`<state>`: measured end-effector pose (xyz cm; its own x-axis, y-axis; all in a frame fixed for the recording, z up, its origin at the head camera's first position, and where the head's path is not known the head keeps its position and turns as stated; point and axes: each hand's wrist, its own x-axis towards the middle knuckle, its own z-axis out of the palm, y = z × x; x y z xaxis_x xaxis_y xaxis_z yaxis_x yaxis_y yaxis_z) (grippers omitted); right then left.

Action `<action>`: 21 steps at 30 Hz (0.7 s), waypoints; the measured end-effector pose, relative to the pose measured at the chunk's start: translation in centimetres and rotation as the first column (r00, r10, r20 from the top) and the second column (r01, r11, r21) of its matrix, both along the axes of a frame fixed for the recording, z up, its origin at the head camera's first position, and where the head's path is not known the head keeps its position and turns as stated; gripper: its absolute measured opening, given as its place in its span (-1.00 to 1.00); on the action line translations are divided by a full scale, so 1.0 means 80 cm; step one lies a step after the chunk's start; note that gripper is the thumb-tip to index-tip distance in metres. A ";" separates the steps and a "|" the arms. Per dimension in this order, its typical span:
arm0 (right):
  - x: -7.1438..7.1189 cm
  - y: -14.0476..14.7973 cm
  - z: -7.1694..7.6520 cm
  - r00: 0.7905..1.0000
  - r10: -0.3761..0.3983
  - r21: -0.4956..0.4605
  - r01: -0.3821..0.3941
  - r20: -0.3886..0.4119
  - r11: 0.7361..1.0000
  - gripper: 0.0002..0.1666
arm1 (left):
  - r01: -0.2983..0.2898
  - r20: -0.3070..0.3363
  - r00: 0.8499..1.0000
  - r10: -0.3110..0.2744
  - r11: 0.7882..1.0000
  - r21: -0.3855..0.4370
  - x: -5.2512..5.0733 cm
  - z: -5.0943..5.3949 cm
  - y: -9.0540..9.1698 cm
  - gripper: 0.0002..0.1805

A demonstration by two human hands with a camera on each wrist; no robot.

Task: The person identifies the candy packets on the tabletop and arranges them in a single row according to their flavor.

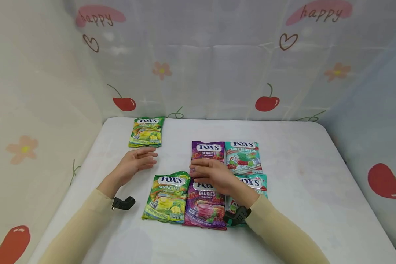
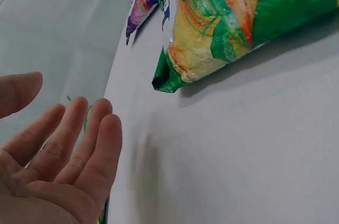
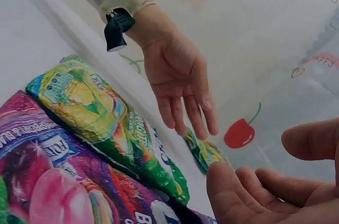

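My left hand [image 1: 136, 163], fingers loosely extended, is just below the far green Spring Tea candy bag [image 1: 146, 132] and holds nothing. My right hand [image 1: 214, 174] hovers over the purple Berries bags, its fingers relaxed and nothing in its grasp. It partly hides the far Berries bag [image 1: 208, 147] and the top of the near Berries bag [image 1: 205, 211]. Left of that one lies the near Spring Tea bag [image 1: 167, 198], also seen in the left wrist view as a green bag [image 2: 222, 28]. On the right are two teal Mint Blossom bags, the far one [image 1: 243, 159] whole and the near one [image 1: 259, 183] partly covered by my right wrist.
The bags lie on a white-covered table [image 1: 300, 176]. Behind it hangs a pale curtain [image 1: 214, 84] with cherries, flowers and the word happy; similar sheets flank both sides. A black wrist camera [image 1: 123, 202] sits on the left wrist, another [image 1: 237, 216] on the right.
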<state>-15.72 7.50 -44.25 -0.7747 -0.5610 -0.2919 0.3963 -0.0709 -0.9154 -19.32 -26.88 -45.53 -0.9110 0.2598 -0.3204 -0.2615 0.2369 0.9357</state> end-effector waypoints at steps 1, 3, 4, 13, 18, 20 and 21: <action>0.003 0.002 -0.001 1.000 0.001 -0.007 -0.001 0.014 1.000 -0.42 | 0.009 0.007 1.000 -0.008 1.000 -0.013 0.003 0.000 -0.001 -0.35; 0.009 0.005 -0.005 1.000 0.004 -0.025 -0.003 0.031 1.000 -0.42 | 0.030 0.023 0.999 -0.029 0.999 -0.037 0.009 -0.001 -0.004 -0.35; 0.012 0.006 -0.007 0.999 0.004 -0.033 -0.003 0.041 0.999 -0.42 | 0.038 0.032 0.999 -0.037 0.998 -0.049 0.012 -0.002 -0.005 -0.36; 0.049 0.015 -0.019 0.990 0.079 -0.032 -0.075 0.121 0.997 -0.38 | 0.059 0.148 0.988 -0.046 0.994 -0.090 0.036 -0.014 -0.004 -0.38; 0.065 0.017 -0.022 0.975 0.119 -0.077 -0.106 0.188 0.991 -0.34 | 0.025 0.190 0.982 -0.004 0.994 -0.111 0.049 -0.015 -0.004 -0.46; 0.069 0.018 -0.023 0.966 0.131 -0.101 -0.111 0.222 0.989 -0.34 | 0.022 0.195 0.981 0.000 0.993 -0.112 0.054 -0.015 -0.004 -0.47; 0.071 0.019 -0.023 0.962 0.138 -0.113 -0.114 0.235 0.987 -0.34 | 0.020 0.198 0.980 0.003 0.993 -0.113 0.056 -0.015 -0.003 -0.47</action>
